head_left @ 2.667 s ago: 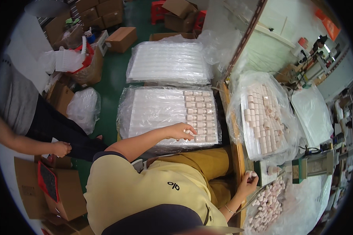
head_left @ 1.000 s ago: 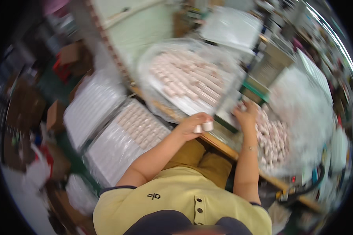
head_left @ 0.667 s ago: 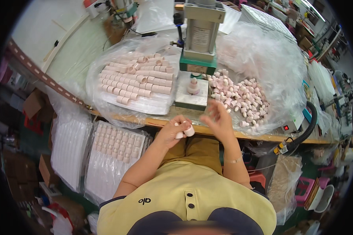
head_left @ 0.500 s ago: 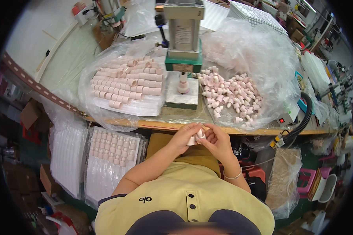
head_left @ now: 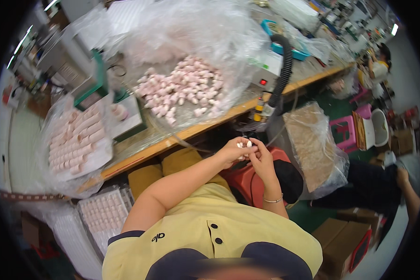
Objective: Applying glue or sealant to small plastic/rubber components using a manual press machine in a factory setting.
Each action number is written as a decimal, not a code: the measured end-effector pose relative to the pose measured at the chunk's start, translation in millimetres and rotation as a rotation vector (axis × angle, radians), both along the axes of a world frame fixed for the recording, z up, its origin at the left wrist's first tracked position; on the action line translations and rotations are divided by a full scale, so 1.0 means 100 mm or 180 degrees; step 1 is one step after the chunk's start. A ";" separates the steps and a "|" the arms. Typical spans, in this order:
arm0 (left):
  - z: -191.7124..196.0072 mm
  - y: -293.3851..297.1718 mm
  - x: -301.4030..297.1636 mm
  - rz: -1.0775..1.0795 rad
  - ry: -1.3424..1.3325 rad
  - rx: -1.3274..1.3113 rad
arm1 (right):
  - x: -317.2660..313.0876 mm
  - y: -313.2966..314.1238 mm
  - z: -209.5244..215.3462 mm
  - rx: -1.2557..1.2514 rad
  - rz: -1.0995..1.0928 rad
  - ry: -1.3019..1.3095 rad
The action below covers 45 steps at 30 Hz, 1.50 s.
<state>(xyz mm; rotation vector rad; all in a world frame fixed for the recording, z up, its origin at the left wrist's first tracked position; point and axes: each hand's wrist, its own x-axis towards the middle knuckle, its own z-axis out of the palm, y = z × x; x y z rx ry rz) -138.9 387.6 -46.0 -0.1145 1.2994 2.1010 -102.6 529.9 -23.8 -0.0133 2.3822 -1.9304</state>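
My left hand (head_left: 232,153) and my right hand (head_left: 263,162) meet in front of my body, just beyond the table's front edge on my side. Both are closed, fingers curled round small pale pieces. A white-tipped cap (head_left: 249,144) shows at the fingertips of my right hand. Beside it, a small white piece (head_left: 240,145) peeks out of my left hand's fingers. Most of both pieces is covered by the fingers. A heap of similar pale pink caps with white tips (head_left: 186,86) lies on plastic film on the table.
A green and grey press (head_left: 91,86) stands at the left, beside rows of pink cylinders (head_left: 77,140). A tray of pink pieces (head_left: 105,212) sits below the wooden table edge (head_left: 149,150). A black hose (head_left: 284,70) arches at right. Another person's dark-clothed leg (head_left: 368,184) is at far right.
The view has swung to the right, so the press and table slide left and another person comes into sight. Both hands stay close together, the pieces now more covered by fingers.
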 end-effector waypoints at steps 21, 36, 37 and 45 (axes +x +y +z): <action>0.23 -0.94 0.49 0.0392 0.0354 0.0398 | 0.05 -0.59 0.23 -0.0209 0.0827 0.0035; 0.20 -3.66 4.66 0.4166 -0.0574 -0.5431 | 0.37 -2.15 0.43 0.0389 0.2984 0.0979; 0.11 -3.82 4.77 0.4180 -0.0562 -0.5427 | 0.38 -2.13 0.40 0.0412 0.2938 0.0944; -0.54 -4.35 5.01 0.3750 -0.1001 -0.6795 | 0.40 -2.06 0.37 0.0501 0.2640 0.0761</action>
